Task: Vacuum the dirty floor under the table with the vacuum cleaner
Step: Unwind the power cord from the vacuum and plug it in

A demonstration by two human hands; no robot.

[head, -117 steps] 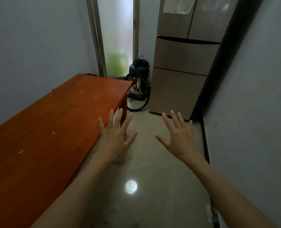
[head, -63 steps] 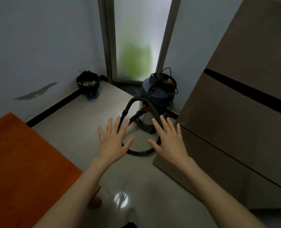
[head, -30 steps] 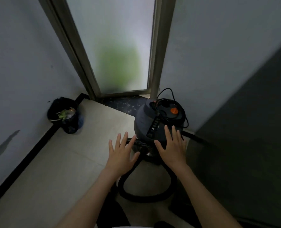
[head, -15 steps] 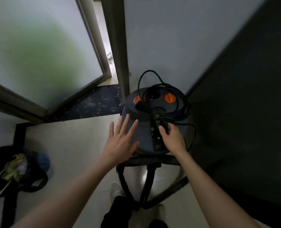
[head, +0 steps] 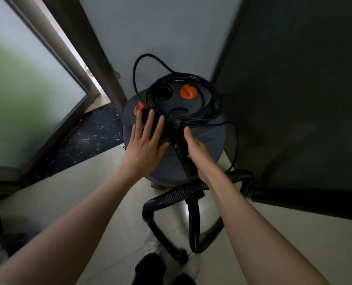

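We are standing over the vacuum cleaner [head: 174, 138], which sits in the far corner between the glass door [head: 24, 89] on the left and a tall dark cabinet [head: 294, 89] on the right. Our left hand [head: 144, 145] lies flat over the near left of the drum's lid, fingers straight and spread, holding nothing; it looks placed to steady the machine. Our right hand [head: 197, 151] sits by the black strip that runs down the lid, thumb raised; its fingers are tucked out of sight behind the palm, so we cannot tell whether they grip anything.

The power cord [head: 183, 79] is coiled on top around an orange knob [head: 188, 92], one loop standing up toward the wall [head: 160, 33], so it appears not plugged in yet. The ribbed hose [head: 179, 194] curves out from the near side and loops across the pale floor [head: 57, 194] by our feet.

We judge the job barely begun: the cord needs uncoiling, and the machine must get to the table, which is out of view here.
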